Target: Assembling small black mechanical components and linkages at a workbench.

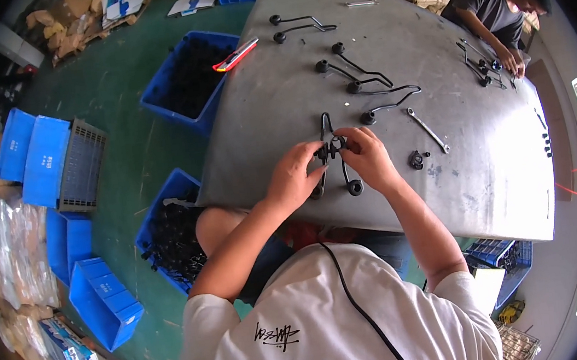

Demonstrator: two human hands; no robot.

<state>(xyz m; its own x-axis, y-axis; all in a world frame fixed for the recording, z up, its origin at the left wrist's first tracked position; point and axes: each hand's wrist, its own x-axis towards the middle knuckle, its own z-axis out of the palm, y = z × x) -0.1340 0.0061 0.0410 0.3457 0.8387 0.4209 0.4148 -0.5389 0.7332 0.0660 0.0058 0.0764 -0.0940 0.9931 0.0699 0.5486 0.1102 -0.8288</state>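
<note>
Near the table's front edge, a bent black metal rod [325, 120] lies with its narrow loop pointing away from me and round black ends toward me. A small black plastic clamp [333, 150] sits across its middle. My left hand [294, 178] pinches the clamp's left side with thumb and fingers. From the other side, my right hand [373, 158] grips the clamp's ring-shaped part. The fingers partly hide where clamp and rod meet. To the right lie a combination wrench [428, 131] and a loose black clamp piece [416, 160].
Several bent rods with round ends [386, 101] lie farther up the grey metal table [259, 112]. A red utility knife [236, 56] rests at its left edge. Blue crates [174, 186] of black parts stand left. A co-worker [490, 15] handles similar parts at the far right.
</note>
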